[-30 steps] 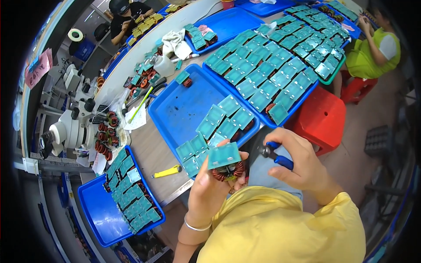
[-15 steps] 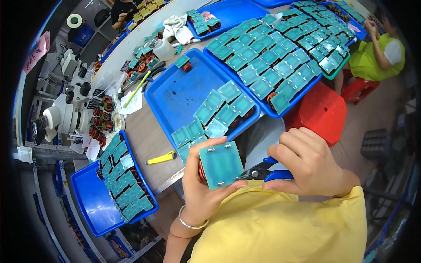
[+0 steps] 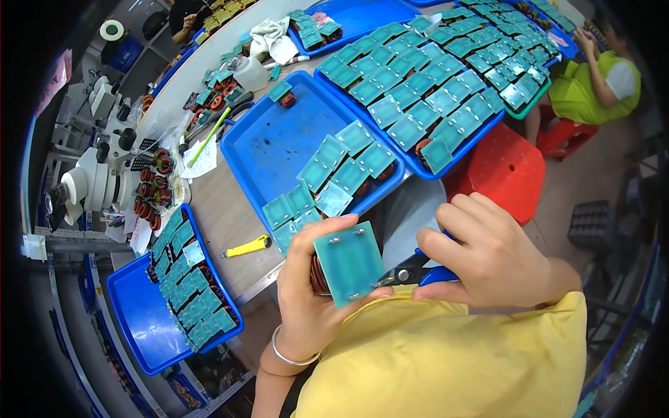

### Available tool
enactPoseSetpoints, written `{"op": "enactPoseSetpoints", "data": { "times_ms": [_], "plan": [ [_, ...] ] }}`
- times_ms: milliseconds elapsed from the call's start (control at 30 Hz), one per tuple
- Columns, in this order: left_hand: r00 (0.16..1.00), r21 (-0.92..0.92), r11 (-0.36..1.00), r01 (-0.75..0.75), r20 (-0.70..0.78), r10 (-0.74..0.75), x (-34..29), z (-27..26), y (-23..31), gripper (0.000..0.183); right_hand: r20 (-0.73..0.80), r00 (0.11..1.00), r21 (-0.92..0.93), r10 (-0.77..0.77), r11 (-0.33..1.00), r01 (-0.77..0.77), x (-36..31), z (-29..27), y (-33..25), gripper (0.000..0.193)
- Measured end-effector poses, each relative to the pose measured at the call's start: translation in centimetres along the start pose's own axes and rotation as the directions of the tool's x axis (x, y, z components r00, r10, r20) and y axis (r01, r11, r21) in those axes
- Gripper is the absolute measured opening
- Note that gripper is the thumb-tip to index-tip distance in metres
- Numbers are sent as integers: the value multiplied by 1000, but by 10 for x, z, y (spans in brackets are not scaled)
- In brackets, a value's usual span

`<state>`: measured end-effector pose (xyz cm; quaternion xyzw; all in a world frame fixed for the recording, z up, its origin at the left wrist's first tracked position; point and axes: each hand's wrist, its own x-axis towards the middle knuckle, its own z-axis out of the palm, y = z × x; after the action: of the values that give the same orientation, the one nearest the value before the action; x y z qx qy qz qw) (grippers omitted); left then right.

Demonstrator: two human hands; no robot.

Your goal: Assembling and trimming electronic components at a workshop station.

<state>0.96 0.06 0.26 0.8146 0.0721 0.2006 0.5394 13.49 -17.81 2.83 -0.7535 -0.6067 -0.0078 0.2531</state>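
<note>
Grip, left hand point(image 3: 306, 299): closed on one green board point(image 3: 348, 265) backed by reddish coil point(image 3: 318, 277). Grip, right hand point(image 3: 481, 254): curled round one blue-handled cutter point(image 3: 403, 275), tip at the board's lower right corner. Tabletop point(image 3: 226, 202), I count: one yellow knife point(image 3: 247, 246), two blue trays point(image 3: 254, 150) flanking.

The person wears a loose yellow shirt point(image 3: 439, 362), plain over the part in view, its cloth soft and broken by shallow folds and creases; the right sleeve point(image 3: 561, 324) is of the same yellow, wide and slack, ending in a loose edge by the forearm; the left wrist carries a slim, rounded bangle point(image 3: 296, 363), silvery and smooth, a single narrow band; the left hand point(image 3: 306, 299) and the right hand point(image 3: 481, 251) are bare, fingers and all; beside the left forearm shows a black patch point(image 3: 298, 393), too small to identify.
</note>
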Motion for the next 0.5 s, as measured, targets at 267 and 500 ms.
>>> {"op": "enactPoseSetpoints", "data": {
  "times_ms": [267, 500],
  "plan": [
    [983, 84, 989, 124, 124, -133, 9, 10, 0, 67, -35, 999, 74, 16, 997, -13, -20, 39, 20, 45],
    [947, 144, 971, 189, 236, -219, 14, 21, -4, 60, -58, 989, 250, 138, 961, -120, -43, 66, 28, 45]
  ]
}}
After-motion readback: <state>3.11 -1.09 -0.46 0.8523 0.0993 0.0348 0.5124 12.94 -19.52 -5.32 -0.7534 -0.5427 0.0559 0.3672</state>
